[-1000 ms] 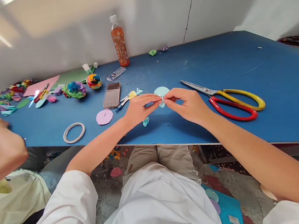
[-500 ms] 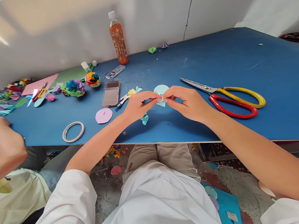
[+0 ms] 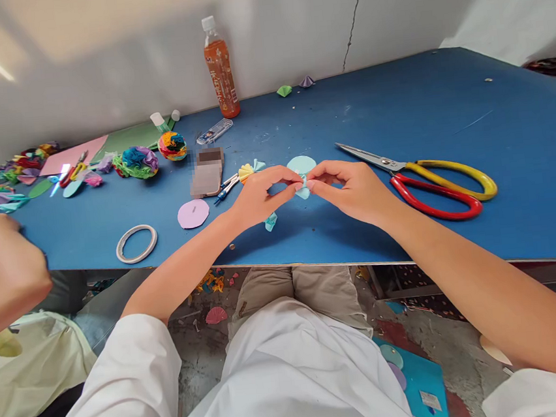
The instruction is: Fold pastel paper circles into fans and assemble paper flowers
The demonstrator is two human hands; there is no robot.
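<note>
Between the fingertips of my left hand [image 3: 269,195] and my right hand [image 3: 347,187] is a small light-teal piece of folded paper [image 3: 303,193]. Both hands pinch it from opposite sides, just above the blue table [image 3: 360,240]. Just behind the fingertips shows a light-teal paper disc [image 3: 302,163]; whether it touches the folded piece I cannot tell. A crumpled teal paper piece [image 3: 270,222] lies below my left hand. Beyond that hand is a yellow pleated paper piece [image 3: 246,172]. To the right of my right hand lie large scissors [image 3: 399,165] with red and yellow handles.
A lilac paper disc [image 3: 193,214], a tape roll [image 3: 136,244], a compass [image 3: 227,189] and a phone [image 3: 208,173] lie to the left. Farther back stand an orange drink bottle [image 3: 220,73] and colourful paper balls [image 3: 136,163]. A co-worker's arm [image 3: 15,266] reaches in at far left.
My fingers have shifted slightly on the teal paper, and more of its folded part shows between them. The co-worker's hand at far left has moved a little. Other things stay put.
</note>
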